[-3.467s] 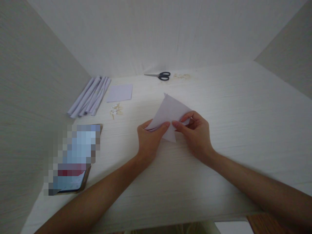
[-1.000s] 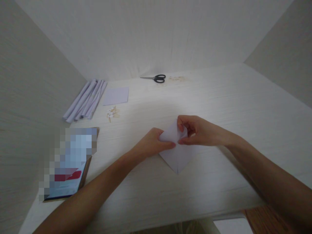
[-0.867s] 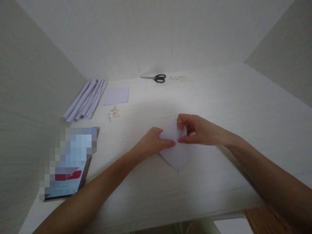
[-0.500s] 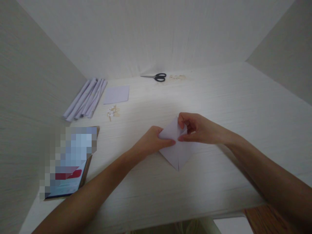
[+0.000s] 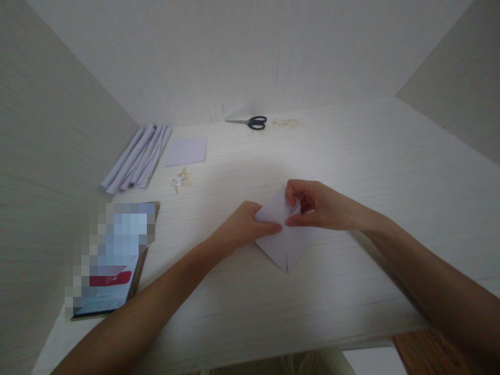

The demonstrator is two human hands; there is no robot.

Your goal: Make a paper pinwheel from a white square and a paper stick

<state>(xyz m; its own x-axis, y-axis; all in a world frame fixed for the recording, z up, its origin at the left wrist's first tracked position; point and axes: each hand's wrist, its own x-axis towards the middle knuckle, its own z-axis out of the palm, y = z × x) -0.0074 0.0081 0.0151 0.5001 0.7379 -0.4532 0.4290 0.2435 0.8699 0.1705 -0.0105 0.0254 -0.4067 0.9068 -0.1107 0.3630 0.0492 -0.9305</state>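
Note:
A folded sheet of white paper point(image 5: 273, 245), shaped like a diamond with a crease or seam down its middle, is held just above or on the table. My left hand point(image 5: 250, 224) grips its left corner, thumb on top and the other fingers mostly hidden beneath. At the upper right edge my right hand point(image 5: 318, 205) pinches a flap of the same paper between bent fingers and thumb. The thumb tips lie close together near the centre seam.
Black-handled scissors point(image 5: 255, 123) lie by the back wall, beside small scraps point(image 5: 286, 123). To the left are rolled paper tubes point(image 5: 136, 159), a square of paper point(image 5: 186, 151), small cut pieces point(image 5: 182, 178) and a tablet point(image 5: 117, 297), partly pixelated.
Almost nothing differs. Both hands keep their hold on the paper, and its lower right edge shows a slight shift.

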